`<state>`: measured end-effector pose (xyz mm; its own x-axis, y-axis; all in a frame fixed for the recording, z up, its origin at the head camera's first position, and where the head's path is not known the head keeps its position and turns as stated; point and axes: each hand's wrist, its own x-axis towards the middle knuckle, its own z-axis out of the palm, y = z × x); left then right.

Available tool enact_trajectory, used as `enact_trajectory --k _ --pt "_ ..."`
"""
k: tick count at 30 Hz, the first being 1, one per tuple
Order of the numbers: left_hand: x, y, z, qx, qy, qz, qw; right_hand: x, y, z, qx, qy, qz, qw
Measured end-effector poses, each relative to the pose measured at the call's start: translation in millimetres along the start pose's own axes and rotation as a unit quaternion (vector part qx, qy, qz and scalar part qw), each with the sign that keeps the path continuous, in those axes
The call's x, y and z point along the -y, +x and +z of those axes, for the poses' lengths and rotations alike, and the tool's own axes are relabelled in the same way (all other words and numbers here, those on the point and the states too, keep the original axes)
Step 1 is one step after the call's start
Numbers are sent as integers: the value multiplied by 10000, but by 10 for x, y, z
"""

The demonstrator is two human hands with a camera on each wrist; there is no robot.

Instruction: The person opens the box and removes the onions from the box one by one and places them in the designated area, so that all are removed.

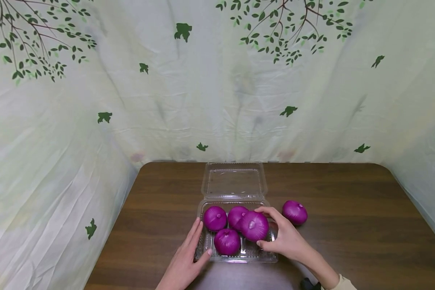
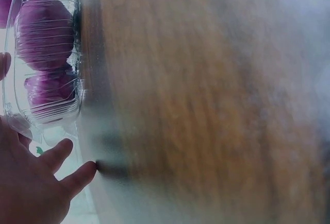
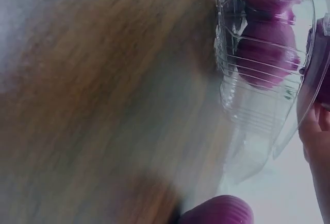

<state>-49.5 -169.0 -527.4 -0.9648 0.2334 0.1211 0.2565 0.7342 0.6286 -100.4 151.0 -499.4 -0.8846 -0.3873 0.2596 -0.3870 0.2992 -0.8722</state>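
1. Nearest camera: left hand [image 1: 185, 257], fingers extended and gripping nothing, at the left side of the clear box [image 1: 255, 259].
2. Right hand [image 1: 288, 239] grasps one purple onion [image 1: 254, 226] between thumb and fingers, over the box's right half. Three onions [image 1: 227, 241] sit inside; a loose onion [image 1: 295, 212] lies on the table [image 1: 348, 225] to the right.
3. Technique, judged: steady the box with the left hand, lower the held onion gently, release only once supported.
4. Right wrist view puts the held onion about rim height, unclear from the head view; only the latter shows the whole opened lid [image 1: 235, 183].
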Motion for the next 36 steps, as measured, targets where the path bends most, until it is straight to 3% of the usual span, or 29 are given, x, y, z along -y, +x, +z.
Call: enact_trajectory --k 12,26,36 --pt "5 -7 6 20 -38 -49 10000 55 -53 -60 -168 -39 213 9996" --pt "8 -7 1 65 -17 -124 9999 49 -121 -143 -666 382 -34 9970" --pt "0 -9 6 74 -19 -171 9998 23 -145 -270 -737 -152 -132 9971"
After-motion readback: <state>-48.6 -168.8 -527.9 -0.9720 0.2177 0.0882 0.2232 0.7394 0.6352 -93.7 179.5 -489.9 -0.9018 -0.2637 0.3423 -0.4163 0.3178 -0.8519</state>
